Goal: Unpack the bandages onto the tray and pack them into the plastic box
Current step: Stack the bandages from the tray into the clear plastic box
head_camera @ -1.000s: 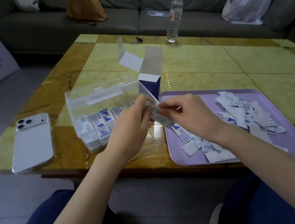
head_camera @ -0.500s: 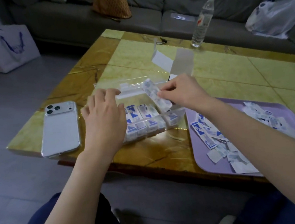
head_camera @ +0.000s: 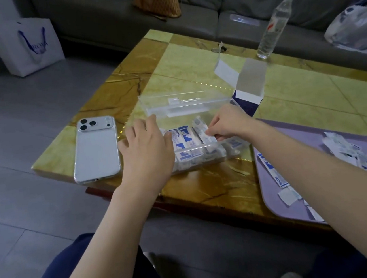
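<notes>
Marble-patterned table (head_camera: pixel 192 68) is carrying the tray (head_camera: pixel 293 139) at its right edge and the plastic box (head_camera: pixel 226 154) near its front edge. Left hand (head_camera: pixel 147 150) is resting open-fingered on the box; right hand (head_camera: pixel 229 124) is pinching bandages (head_camera: pixel 202 129) inside it: light, floppy, slippery, probably best gripped mid-length.

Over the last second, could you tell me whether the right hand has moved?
Yes. The right hand went left from the tray edge to the plastic box, pinching bandages.

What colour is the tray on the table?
Pale lilac; the tray shows best in the head view.
</notes>
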### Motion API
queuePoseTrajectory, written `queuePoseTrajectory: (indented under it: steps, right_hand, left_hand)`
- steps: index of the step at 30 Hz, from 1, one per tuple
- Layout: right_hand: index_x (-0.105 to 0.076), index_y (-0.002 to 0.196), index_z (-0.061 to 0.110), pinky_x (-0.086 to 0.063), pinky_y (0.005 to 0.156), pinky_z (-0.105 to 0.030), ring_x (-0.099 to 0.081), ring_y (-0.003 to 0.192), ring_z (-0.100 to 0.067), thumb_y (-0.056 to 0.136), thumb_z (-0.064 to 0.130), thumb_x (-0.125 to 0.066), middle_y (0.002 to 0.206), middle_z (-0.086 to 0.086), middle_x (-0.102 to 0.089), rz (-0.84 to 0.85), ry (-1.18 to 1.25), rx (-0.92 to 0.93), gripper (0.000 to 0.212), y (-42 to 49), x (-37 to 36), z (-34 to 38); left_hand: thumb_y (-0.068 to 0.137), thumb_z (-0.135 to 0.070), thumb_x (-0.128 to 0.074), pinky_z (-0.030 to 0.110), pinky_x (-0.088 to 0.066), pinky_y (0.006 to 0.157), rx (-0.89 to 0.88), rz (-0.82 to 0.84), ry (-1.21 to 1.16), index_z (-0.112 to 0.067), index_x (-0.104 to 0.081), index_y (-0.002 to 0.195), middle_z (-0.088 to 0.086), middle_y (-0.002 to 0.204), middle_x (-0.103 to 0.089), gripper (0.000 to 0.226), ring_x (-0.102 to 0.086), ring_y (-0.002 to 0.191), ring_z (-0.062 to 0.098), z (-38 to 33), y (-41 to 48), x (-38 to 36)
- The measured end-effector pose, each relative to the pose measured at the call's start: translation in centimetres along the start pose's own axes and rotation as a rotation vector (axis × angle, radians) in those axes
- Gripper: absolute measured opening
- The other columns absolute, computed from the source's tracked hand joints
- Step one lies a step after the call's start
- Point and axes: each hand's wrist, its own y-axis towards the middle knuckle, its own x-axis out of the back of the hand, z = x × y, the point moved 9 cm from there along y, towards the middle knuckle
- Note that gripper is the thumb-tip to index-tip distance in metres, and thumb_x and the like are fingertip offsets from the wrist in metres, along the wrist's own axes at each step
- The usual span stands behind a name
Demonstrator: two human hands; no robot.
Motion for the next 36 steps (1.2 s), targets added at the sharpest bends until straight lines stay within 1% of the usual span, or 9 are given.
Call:
queuePoseTrajectory:
  steps: [2, 5, 7, 12, 16, 23, 27, 31, 36]
  right_hand:
    - [-0.07, 0.098, -0.005, -0.052, 0.064, -0.014, -0.055, 0.046, -0.005, 0.085, 0.014, -0.064, 0.053, 0.002, -0.062, 0.018, -0.014, -0.007, 0.024, 0.0, -0.3, 0.2]
    - [-0.07, 0.099, -0.005, -0.053, 0.085, -0.03, -0.056, 0.056, -0.011, 0.086, 0.014, -0.063, 0.078, -0.01, -0.07, 0.035, -0.056, 0.019, 0.025, 0.1, -0.6, 0.8]
    - [-0.07, 0.097, -0.003, -0.054, 0.086, -0.033, -0.064, 0.069, -0.016, 0.088, 0.016, -0.061, 0.086, -0.011, -0.071, 0.061, -0.108, 0.018, 0.024, 0.1, -1.0, 1.1]
    - [-0.064, 0.073, 0.004, -0.051, 0.058, -0.023, -0.065, 0.062, -0.019, 0.091, 0.013, -0.055, 0.069, -0.009, -0.067, 0.064, -0.183, -0.004, 0.023, 0.6, -1.5, 1.1]
    - [-0.068, 0.09, -0.003, -0.057, 0.08, -0.034, -0.071, 0.078, -0.023, 0.091, 0.009, -0.054, 0.087, -0.015, -0.072, 0.076, -0.149, -0.02, 0.018, 1.0, -1.9, 0.9]
    - [-0.068, 0.094, -0.005, -0.056, 0.081, -0.035, -0.07, 0.084, -0.027, 0.089, 0.005, -0.053, 0.093, -0.019, -0.071, 0.066, -0.11, -0.015, 0.019, 1.1, -1.7, 0.7]
    - [-0.068, 0.095, -0.003, -0.052, 0.069, -0.028, -0.07, 0.084, -0.026, 0.09, 0.006, -0.051, 0.094, -0.018, -0.07, 0.086, -0.133, -0.002, 0.02, 0.9, -1.9, 0.8]
    - [-0.068, 0.095, -0.004, -0.056, 0.083, -0.037, -0.071, 0.079, -0.025, 0.091, 0.007, -0.049, 0.092, -0.017, -0.071, 0.064, -0.132, 0.019, 0.022, 1.1, -1.7, 0.9]
    - [-0.067, 0.093, 0.002, -0.054, 0.08, -0.041, -0.066, 0.082, -0.028, 0.094, 0.017, -0.044, 0.089, -0.013, -0.07, -0.097, -0.156, 0.137, 0.028, -0.5, 0.6, 1.4]
  left_hand:
    - [0.1, -0.035, -0.032, 0.045, -0.026, 0.102, -0.002, 0.006, 0.003, -0.013, -0.022, 0.145, 0.011, 0.142, -0.032, 0.051, -0.026, 0.131, 0.03, 0.0, 0.0, -0.1]
    - [0.1, -0.034, -0.031, 0.045, -0.027, 0.101, -0.001, 0.01, 0.0, -0.013, -0.021, 0.145, 0.012, 0.141, -0.032, 0.051, -0.027, 0.13, 0.03, -0.1, 0.1, -0.2]
    - [0.1, -0.034, -0.031, 0.044, -0.027, 0.101, 0.001, 0.005, -0.006, -0.013, -0.021, 0.145, 0.011, 0.141, -0.033, 0.05, -0.028, 0.129, 0.03, -0.2, 0.1, -0.2]
    - [0.1, -0.033, -0.031, 0.044, -0.027, 0.102, 0.003, 0.008, -0.023, -0.014, -0.021, 0.145, 0.011, 0.141, -0.032, 0.05, -0.029, 0.129, 0.029, -0.3, 0.2, -0.2]
    - [0.1, -0.033, -0.031, 0.045, -0.026, 0.103, 0.002, 0.013, -0.041, -0.014, -0.021, 0.144, 0.01, 0.141, -0.032, 0.049, -0.029, 0.129, 0.028, -0.4, 0.1, -0.2]
    - [0.1, -0.033, -0.031, 0.045, -0.026, 0.104, 0.007, 0.019, -0.06, -0.015, -0.021, 0.145, 0.009, 0.142, -0.032, 0.049, -0.028, 0.13, 0.027, -0.4, 0.1, -0.2]
    - [0.1, -0.033, -0.032, 0.045, -0.026, 0.104, -0.001, 0.013, -0.065, -0.015, -0.02, 0.145, 0.01, 0.142, -0.032, 0.05, -0.029, 0.13, 0.028, -0.5, 0.1, -0.3]
    - [0.1, -0.032, -0.033, 0.044, -0.025, 0.104, 0.006, 0.006, -0.084, -0.017, -0.019, 0.146, 0.009, 0.142, -0.032, 0.05, -0.029, 0.13, 0.027, -0.6, 0.1, -0.3]
    - [0.1, -0.029, -0.035, 0.044, -0.023, 0.106, -0.006, -0.082, -0.039, -0.017, -0.021, 0.145, 0.011, 0.146, -0.027, 0.049, -0.026, 0.132, 0.029, -1.8, 0.0, 0.4]
